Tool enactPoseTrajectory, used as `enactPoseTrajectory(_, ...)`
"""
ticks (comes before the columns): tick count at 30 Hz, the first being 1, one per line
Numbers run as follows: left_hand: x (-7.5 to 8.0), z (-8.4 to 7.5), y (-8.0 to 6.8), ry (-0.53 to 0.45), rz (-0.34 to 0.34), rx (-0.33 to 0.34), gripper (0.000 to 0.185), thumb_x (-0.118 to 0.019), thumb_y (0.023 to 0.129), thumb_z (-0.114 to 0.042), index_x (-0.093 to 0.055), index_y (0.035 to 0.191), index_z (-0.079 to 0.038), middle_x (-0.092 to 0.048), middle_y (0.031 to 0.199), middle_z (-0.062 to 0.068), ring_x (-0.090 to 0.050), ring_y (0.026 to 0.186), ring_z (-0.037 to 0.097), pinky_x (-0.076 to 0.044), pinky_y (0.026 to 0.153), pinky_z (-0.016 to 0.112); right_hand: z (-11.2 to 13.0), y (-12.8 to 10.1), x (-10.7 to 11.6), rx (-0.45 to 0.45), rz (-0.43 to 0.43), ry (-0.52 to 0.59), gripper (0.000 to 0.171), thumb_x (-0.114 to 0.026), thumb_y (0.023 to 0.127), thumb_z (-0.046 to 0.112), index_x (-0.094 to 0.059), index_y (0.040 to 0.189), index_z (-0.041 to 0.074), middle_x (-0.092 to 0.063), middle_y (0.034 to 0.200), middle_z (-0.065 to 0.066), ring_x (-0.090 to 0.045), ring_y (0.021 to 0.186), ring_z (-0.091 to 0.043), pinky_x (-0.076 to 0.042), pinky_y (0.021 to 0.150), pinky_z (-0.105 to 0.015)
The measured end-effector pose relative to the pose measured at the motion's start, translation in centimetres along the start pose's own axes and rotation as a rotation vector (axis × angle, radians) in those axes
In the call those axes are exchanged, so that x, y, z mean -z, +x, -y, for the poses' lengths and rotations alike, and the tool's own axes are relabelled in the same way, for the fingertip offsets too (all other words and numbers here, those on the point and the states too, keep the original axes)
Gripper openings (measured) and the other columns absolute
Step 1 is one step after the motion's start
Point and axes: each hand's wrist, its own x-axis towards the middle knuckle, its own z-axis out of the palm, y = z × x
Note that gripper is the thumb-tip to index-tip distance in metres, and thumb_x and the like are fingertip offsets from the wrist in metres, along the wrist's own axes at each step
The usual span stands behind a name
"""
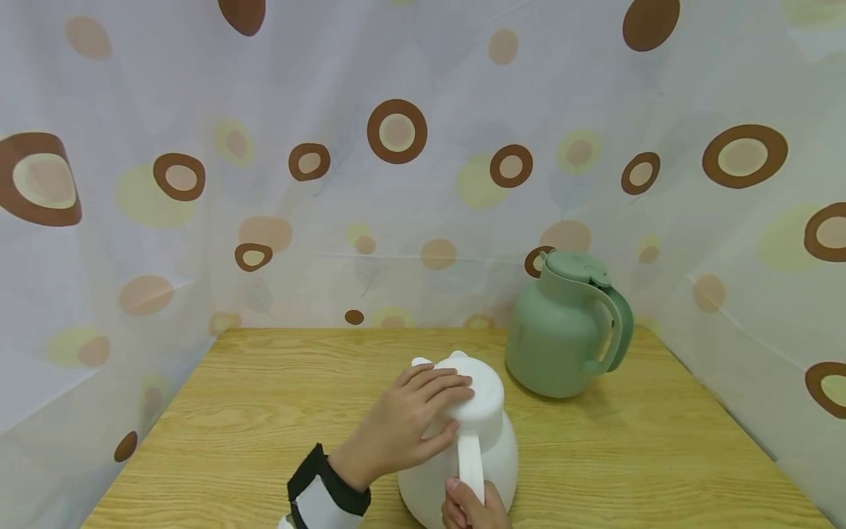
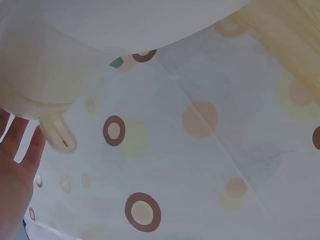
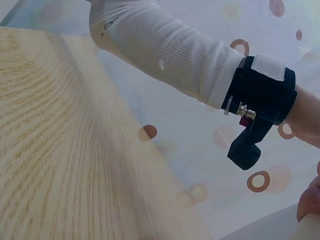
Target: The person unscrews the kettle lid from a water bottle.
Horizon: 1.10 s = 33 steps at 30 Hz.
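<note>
White plastic jug (image 1: 489, 455), near edge of pale wooden worktop (image 1: 264, 411): my left hand (image 1: 413, 422) lies flat-fingered on its lid, steadying it; my right hand (image 1: 472, 507) grips its handle. Sage-green lidded jug (image 1: 562, 330) stands behind, apart.

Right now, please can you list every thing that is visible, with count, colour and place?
white jug: one, white, front centre of the table, lid on, handle toward the person.
green jug: one, pale green, back right of the table, apart from the white jug, handle to the right.
table: one, light wood grain, under both jugs.
curtain: white with brown and yellow rings, around three sides.
wrist strap: one, black, on the left wrist.
left hand: one, fingers laid over the white jug's lid.
right hand: one, at the bottom edge, fingers round the white jug's handle.
</note>
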Motion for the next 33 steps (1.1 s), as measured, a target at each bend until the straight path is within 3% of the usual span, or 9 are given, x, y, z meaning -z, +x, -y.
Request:
enactPoseTrajectory(6,-0.6,-0.9,0.4,0.152,-0.021,0.024,0.033,-0.049,0.094,-0.039,-0.062,0.109,-0.013,-0.057,0.112,0.002,-0.050,0.103,0.018,-0.035,0.095,0.031,0.0,0.2,0.1,0.004,0.018,0.015,0.042,-0.035,0.094,0.005,-0.023,0.054,-0.003,-0.013,0.045,-0.018,-0.012,0.037,-0.019,-0.006,0.033,-0.033)
enactPoseTrajectory(10,-0.9,-1.6,0.9,0.206,-0.016,0.075,0.034,-0.058,0.089,-0.041,-0.063,0.105,-0.012,-0.057,0.107,0.003,-0.050,0.097,0.018,-0.035,0.094,0.030,0.0,0.2,0.1,0.016,0.030,0.036,0.042,-0.035,0.094,0.005,-0.022,0.055,-0.003,-0.014,0.046,-0.017,-0.012,0.038,-0.019,-0.006,0.034,-0.033)
enactPoseTrajectory(13,-0.9,-1.6,1.2,0.225,-0.008,0.072,0.037,-0.065,0.083,-0.042,-0.063,0.104,-0.012,-0.058,0.106,0.003,-0.051,0.097,0.018,-0.033,0.097,0.030,0.0,0.2,0.1,0.017,0.028,0.039,0.042,-0.036,0.094,0.005,-0.023,0.055,-0.004,-0.014,0.046,-0.017,-0.013,0.038,-0.018,-0.006,0.034,-0.033)
enactPoseTrajectory(15,-0.5,-1.4,1.2,0.199,0.006,0.053,0.038,-0.066,0.083,-0.041,-0.062,0.106,-0.011,-0.057,0.110,0.004,-0.051,0.102,0.019,-0.032,0.099,0.030,0.0,0.2,0.1,0.018,0.022,0.032,0.042,-0.035,0.094,0.004,-0.023,0.055,-0.004,-0.014,0.046,-0.017,-0.013,0.038,-0.018,-0.006,0.034,-0.033)
enactPoseTrajectory(22,0.9,0.3,0.3,-0.094,0.012,0.063,0.028,-0.065,0.081,-0.021,-0.060,0.105,-0.007,-0.055,0.118,0.006,-0.047,0.114,0.019,-0.033,0.099,0.027,0.1,0.2,0.0,0.023,0.015,0.015,0.042,-0.035,0.094,0.005,-0.023,0.055,-0.005,-0.014,0.046,-0.017,-0.013,0.037,-0.019,-0.006,0.033,-0.033)
enactPoseTrajectory(25,0.9,0.3,0.2,-0.105,0.015,0.065,0.025,-0.064,0.083,-0.022,-0.061,0.103,-0.007,-0.056,0.116,0.004,-0.048,0.113,0.018,-0.033,0.098,0.026,0.0,0.1,0.0,0.040,0.024,0.036,0.041,-0.035,0.094,0.004,-0.023,0.056,-0.005,-0.014,0.046,-0.017,-0.011,0.037,-0.021,-0.006,0.033,-0.033)
enactPoseTrajectory(33,-0.3,-1.4,0.4,0.188,-0.045,0.104,0.035,-0.070,0.080,-0.040,-0.063,0.097,-0.010,-0.059,0.102,0.002,-0.053,0.096,0.017,-0.040,0.090,0.028,0.0,0.1,0.0,0.025,0.019,0.045,0.042,-0.034,0.094,0.005,-0.023,0.054,-0.003,-0.013,0.045,-0.017,-0.010,0.037,-0.022,-0.006,0.033,-0.033)
